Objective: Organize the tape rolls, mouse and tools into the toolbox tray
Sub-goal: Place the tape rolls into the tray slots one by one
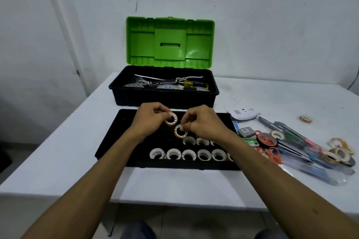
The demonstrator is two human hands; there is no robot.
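Note:
A black toolbox tray (116, 137) lies on the white table in front of me. My left hand (149, 118) pinches a small tan tape roll (172, 120) above the tray's middle. Just right of it, my right hand (204, 122) pinches a second tape roll (179, 132). Several white tape rolls (187, 154) stand in a row along the tray's near side, with a shorter row (196, 140) behind them. A white mouse (243, 115) lies right of the tray. Pens, scissors and screwdrivers (291, 141) are heaped further right with more loose tape rolls (339, 150).
The open toolbox (165, 95), black with a green lid (170, 41), stands behind the tray and holds a yellow-handled screwdriver (194, 83). One lone tape roll (305, 118) lies at the far right. The table's near edge runs just under my forearms.

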